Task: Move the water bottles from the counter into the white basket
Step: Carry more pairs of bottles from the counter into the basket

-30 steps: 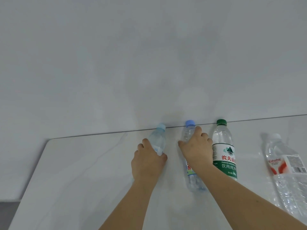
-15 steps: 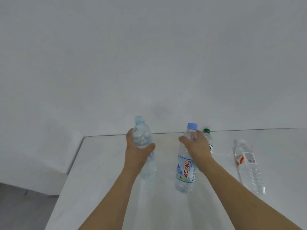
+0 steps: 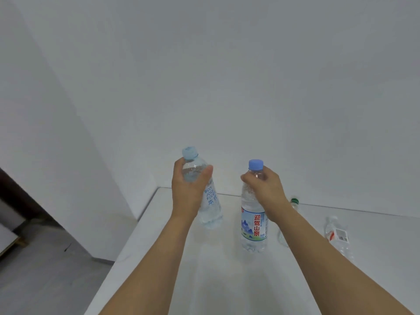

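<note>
My left hand (image 3: 187, 189) grips the neck of a clear bottle with a pale blue cap (image 3: 210, 209), held up above the white counter (image 3: 204, 280). My right hand (image 3: 266, 189) holds a blue-capped bottle with a blue and white label (image 3: 253, 226) by its shoulder, also lifted. A green-capped bottle (image 3: 294, 201) stands behind my right forearm, mostly hidden. A clear bottle with a red and white label (image 3: 337, 235) stands on the counter at the right. No white basket is in view.
A white wall rises behind the counter and at its left end. The grey floor (image 3: 45, 269) lies left of the counter's edge, with a dark doorway and a low white board at the far left.
Both hands have lifted their bottles off the counter and raised them higher. The view has swung left, so the floor and doorway now show.
</note>
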A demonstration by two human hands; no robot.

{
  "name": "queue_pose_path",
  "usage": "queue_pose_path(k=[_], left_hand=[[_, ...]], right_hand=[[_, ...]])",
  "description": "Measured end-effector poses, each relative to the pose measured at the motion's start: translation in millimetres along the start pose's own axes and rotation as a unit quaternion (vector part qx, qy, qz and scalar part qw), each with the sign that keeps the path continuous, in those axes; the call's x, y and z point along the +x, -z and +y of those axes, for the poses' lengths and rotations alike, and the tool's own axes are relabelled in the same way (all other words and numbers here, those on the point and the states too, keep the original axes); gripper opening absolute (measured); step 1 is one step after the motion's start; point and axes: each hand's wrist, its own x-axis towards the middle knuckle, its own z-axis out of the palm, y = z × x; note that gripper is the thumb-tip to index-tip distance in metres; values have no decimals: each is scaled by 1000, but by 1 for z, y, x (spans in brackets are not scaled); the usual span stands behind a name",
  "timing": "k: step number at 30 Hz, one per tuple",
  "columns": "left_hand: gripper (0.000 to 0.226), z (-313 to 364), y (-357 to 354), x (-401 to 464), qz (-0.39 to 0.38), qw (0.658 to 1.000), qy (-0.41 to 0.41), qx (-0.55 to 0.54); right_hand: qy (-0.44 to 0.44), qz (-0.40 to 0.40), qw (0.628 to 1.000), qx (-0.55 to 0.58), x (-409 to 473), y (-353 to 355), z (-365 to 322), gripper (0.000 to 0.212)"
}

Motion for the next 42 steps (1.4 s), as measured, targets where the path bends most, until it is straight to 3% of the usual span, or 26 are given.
queue_pose_path(k=[5,11,15,22,26,30,42], left_hand=[[31,44,78,-6,85,996,-16,10],[24,100,200,-42,215,974,-57,47],[28,132,281,-88,304,948,-68,69],[12,179,402,-175,448,877,-61,162],[12,204,453,-215,482,852,-63,195],[15,220,493,-248,510,833,-67,205],[17,246,589,-298,544,803,-86,227]], right_hand=[[48,-54,997,5,-26,-62,-33,34],[103,-188,976,27,-74,-179,-78,26],[124,-290,948,43,-126,-263,-103,20],[127,-432,890,72,-238,-380,-126,20],[122,-490,858,91,-294,-428,-135,31],[134,-515,842,95,-342,-464,-148,23],[135,-528,833,99,-414,-543,-166,16]])
